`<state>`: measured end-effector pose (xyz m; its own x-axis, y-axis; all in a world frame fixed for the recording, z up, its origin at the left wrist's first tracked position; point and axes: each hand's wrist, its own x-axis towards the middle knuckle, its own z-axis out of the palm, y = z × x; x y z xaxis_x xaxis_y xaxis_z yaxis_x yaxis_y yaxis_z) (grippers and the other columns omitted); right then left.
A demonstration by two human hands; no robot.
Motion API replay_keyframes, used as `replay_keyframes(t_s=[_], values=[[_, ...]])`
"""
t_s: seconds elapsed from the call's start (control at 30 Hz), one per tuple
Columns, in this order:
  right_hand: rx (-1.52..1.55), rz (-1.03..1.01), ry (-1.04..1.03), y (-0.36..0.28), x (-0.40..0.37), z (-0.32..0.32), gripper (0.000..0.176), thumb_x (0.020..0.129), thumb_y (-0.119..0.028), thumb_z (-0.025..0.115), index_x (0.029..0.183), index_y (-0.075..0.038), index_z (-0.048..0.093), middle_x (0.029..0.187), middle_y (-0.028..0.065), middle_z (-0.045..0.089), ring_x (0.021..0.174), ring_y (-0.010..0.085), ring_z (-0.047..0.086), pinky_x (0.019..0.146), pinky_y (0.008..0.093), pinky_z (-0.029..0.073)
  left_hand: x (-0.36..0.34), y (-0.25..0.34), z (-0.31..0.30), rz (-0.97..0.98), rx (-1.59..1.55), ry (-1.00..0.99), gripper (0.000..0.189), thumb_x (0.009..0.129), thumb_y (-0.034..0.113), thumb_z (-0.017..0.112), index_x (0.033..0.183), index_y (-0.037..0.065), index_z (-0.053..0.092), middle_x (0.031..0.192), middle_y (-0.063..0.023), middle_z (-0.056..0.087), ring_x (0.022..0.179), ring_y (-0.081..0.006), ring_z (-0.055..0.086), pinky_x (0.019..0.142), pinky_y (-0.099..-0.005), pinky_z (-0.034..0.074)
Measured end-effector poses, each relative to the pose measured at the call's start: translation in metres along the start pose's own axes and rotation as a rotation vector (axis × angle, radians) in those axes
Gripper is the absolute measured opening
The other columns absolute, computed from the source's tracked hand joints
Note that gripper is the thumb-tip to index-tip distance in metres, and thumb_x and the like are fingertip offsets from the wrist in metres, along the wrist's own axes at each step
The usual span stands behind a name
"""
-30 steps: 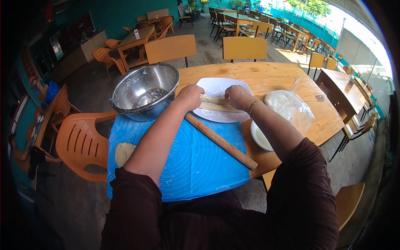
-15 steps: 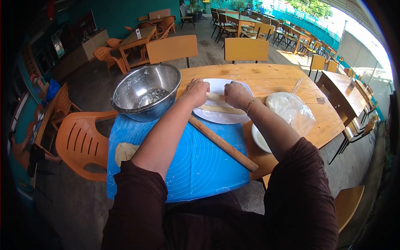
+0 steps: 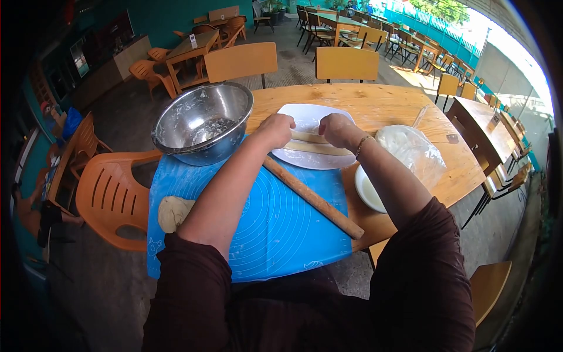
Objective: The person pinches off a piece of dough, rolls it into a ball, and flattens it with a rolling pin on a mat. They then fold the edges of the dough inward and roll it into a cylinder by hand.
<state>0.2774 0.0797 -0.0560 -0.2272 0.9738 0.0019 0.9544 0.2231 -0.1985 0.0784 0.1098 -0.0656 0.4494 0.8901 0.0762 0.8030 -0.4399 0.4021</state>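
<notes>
On a white oval plate (image 3: 302, 110) lie two pale dough strips, side by side. My left hand (image 3: 277, 130) is closed with fingers curled at the left end of the far dough strip (image 3: 309, 138). At its right end my right hand (image 3: 340, 130), a bracelet on the wrist, is pinched closed. My fingertips are partly hidden behind the hands. The near dough strip (image 3: 319, 149) rests closer to me on the plate. A wooden rolling pin (image 3: 314, 198) lies diagonally on the blue silicone mat (image 3: 275, 240). A dough lump (image 3: 173, 213) sits at the mat's left, partly behind my left forearm.
A floury steel bowl (image 3: 202, 126) stands at the left of the wooden table (image 3: 375, 100). To the right are a floury plastic bag (image 3: 410, 154) and a white bowl (image 3: 368, 190), partly covered by my right arm. An orange chair (image 3: 114, 196) adjoins the mat's left side.
The far dough strip has come down beside the near one on the plate. My hands have moved slightly apart, still at its ends. The view has shifted a little.
</notes>
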Motion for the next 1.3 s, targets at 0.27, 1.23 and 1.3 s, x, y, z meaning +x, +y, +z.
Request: replay_keyframes(t_s=[0.27,1.23,1.3], values=[[0.339,-0.214,0.619,-0.050,-0.087,-0.055,0.024,0.082,-0.002,0.057,0.105,0.000,0.066,0.106,0.0210,0.062,0.104,0.0389,0.059,0.093,0.0430,0.047,-0.092,0.025,-0.057,0.100,-0.186,-0.082,0.040,0.087,-0.008,0.043,0.121,-0.002,0.062,0.116,-0.0208,0.066,0.111,-0.0305,0.063,0.095,-0.0368,0.050],[0.598,-0.392,0.083,-0.247,-0.043,0.089,0.052,0.078,-0.026,0.078,0.120,0.000,0.064,0.114,0.0217,0.064,0.102,0.0321,0.064,0.093,0.0391,0.049,-0.268,-0.123,-0.075,-0.417,-0.103,0.095,0.090,0.052,0.035,0.093,0.126,0.000,0.056,0.130,-0.0209,0.055,0.123,-0.0354,0.051,0.101,-0.0413,0.045],[0.734,-0.650,0.063,-0.253,-0.047,0.098,0.085,0.071,-0.035,0.082,0.139,0.001,0.046,0.127,0.0276,0.056,0.119,0.0397,0.055,0.103,0.0415,0.045,-0.266,-0.125,-0.077,-0.371,-0.153,0.126,0.081,0.047,0.037,0.092,0.114,0.002,0.061,0.114,-0.0168,0.064,0.113,-0.0311,0.059,0.095,-0.0394,0.048]])
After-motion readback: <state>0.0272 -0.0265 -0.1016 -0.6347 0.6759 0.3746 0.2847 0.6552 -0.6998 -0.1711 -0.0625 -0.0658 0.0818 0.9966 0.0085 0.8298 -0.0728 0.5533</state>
